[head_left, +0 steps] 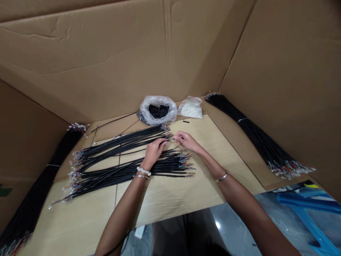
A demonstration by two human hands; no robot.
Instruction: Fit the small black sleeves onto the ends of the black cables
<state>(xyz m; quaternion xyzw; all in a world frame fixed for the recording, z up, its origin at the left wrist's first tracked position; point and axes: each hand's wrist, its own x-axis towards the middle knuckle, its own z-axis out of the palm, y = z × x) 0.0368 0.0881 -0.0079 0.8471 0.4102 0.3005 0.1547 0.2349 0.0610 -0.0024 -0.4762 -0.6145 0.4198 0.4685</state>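
My left hand (155, 151) is closed around the end of a black cable, over the right ends of the cables on the board. Just to its right, my right hand (186, 140) pinches near the thin wires at that cable's tip; the fingers hide most of it. An upper group of black cables (117, 142) lies behind my left hand, with bare coloured wire ends at both sides. A lower group of black cables (106, 177) passes under my left wrist, its coloured ends fanning out to the right.
An open plastic bag of small black pieces (159, 111) stands at the back, beside a bag of white pieces (191, 108). One short black tube (186, 122) lies before them. Tied cable bundles rest at right (245, 124) and left (53, 160). Cardboard walls (119, 53) surround the board.
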